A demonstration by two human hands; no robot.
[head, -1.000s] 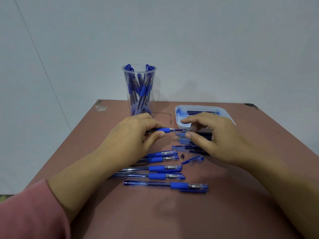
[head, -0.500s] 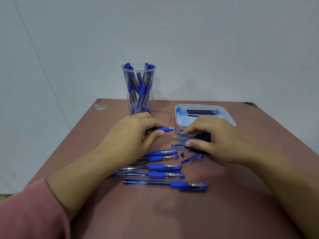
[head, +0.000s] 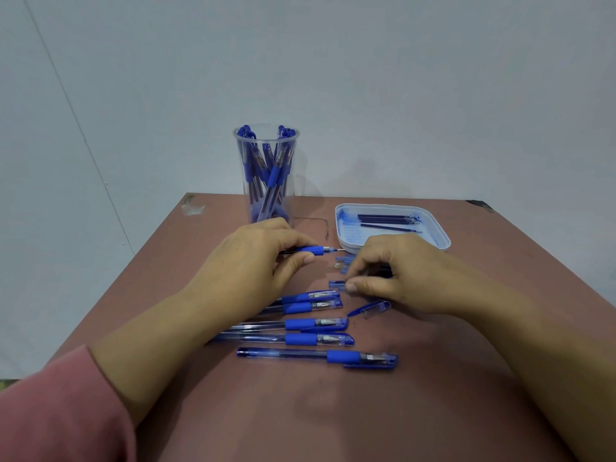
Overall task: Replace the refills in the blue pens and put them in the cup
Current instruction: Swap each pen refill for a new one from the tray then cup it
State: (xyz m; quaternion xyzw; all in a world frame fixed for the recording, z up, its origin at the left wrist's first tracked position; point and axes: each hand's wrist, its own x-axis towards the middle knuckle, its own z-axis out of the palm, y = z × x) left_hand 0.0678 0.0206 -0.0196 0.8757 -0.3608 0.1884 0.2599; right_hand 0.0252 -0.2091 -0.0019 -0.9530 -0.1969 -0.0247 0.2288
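Note:
My left hand [head: 256, 261] grips an uncapped blue pen [head: 313, 250], its tip pointing right toward the tray. My right hand [head: 396, 275] lies over a small heap of refills and pen parts, with thumb and fingers pinching a thin blue piece [head: 336, 283] at the heap's left end. A loose pen cap [head: 370, 308] lies just below that hand. Several capped blue pens [head: 316, 356] lie in a row on the brown table [head: 300, 411]. A clear cup [head: 266, 175] holding several blue pens stands at the back.
A white tray [head: 440, 240] with a few dark refills [head: 386, 221] sits at the back right, just beyond my right hand. Small loose bits [head: 341, 261] lie between my hands. The table's left edge runs close to my left forearm.
My right hand has curled and drawn back toward me over the heap, its fingers now pinching a piece. The left hand and its pen have barely moved.

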